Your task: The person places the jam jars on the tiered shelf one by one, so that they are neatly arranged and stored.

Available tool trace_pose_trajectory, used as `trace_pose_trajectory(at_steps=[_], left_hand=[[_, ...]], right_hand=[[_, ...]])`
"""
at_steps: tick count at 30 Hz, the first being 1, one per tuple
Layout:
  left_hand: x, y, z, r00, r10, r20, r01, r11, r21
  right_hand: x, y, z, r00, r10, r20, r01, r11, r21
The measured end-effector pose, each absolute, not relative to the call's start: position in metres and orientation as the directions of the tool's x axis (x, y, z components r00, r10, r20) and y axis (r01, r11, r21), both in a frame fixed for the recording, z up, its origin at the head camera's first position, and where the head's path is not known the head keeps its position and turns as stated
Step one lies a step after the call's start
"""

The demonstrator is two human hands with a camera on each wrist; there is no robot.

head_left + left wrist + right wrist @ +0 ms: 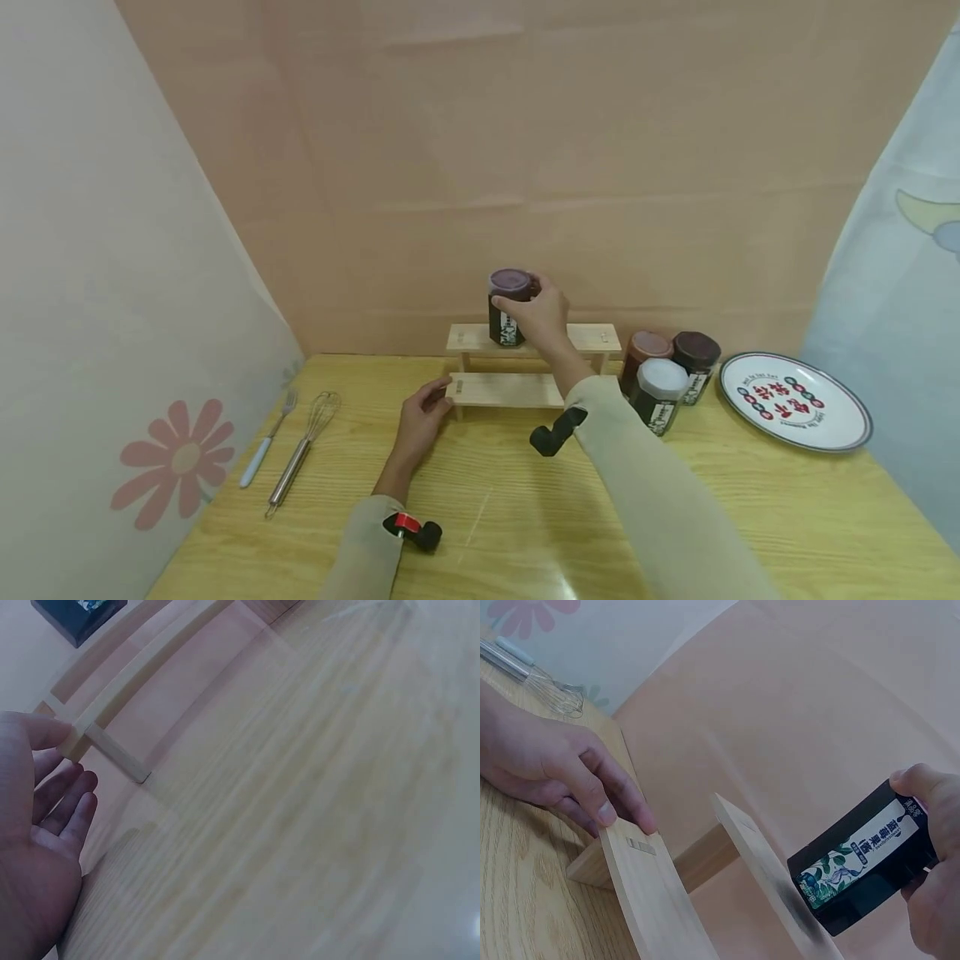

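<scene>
In the head view, my right hand (545, 318) grips a dark jar (505, 321) with a purple lid, held upright at the left part of the upper tier of a two-step wooden rack (517, 390). The right wrist view shows the jar's white label (862, 855) with leaves and berries, and its base close over the upper board (769, 881). My left hand (422, 415) pinches the left end of the lower board between thumb and fingertips. In the left wrist view, its other fingers (67, 799) hang below the board, beside the rack's leg (120, 754).
Three more jars stand right of the rack: a white-lidded jar (660, 392), a reddish-brown-lidded jar (643, 350) and a dark-lidded jar (697, 360). Beyond them lies an oval plate (840, 417). A whisk (296, 462) and a fork (262, 454) lie on the left. A pinkish cloth (480, 167) hangs behind.
</scene>
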State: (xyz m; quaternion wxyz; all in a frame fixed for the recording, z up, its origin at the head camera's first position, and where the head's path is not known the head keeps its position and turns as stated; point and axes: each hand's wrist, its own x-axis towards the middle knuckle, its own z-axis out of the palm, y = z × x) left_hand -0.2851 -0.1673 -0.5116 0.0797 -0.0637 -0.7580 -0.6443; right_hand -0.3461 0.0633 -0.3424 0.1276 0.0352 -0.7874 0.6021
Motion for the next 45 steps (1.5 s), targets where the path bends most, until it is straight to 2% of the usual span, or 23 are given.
trace_pose_trajectory(at_steps=[22,30,38,45], left_hand=[[-0.283,-0.172,-0.511,-0.981,0.001,0.196,0.194,0.165,0.967],[-0.283,-0.174,-0.510,-0.979,0.003,0.205,0.203,0.162,0.966],[-0.286,-0.172,-0.513,-0.978,-0.003,0.210,0.207,0.168,0.964],[-0.288,-0.171,-0.512,-0.975,0.011,0.224,0.223,0.149,0.963]], right_hand=[[-0.350,0.050,-0.356,-0.954,0.087,0.287,-0.250,0.301,-0.920],[-0.348,0.052,-0.355,-0.956,0.031,0.293,-0.268,0.324,-0.907],[-0.346,0.087,-0.355,-0.965,-0.058,0.257,-0.261,0.343,-0.902],[-0.347,0.143,-0.352,-0.952,-0.056,0.301,-0.298,0.388,-0.872]])
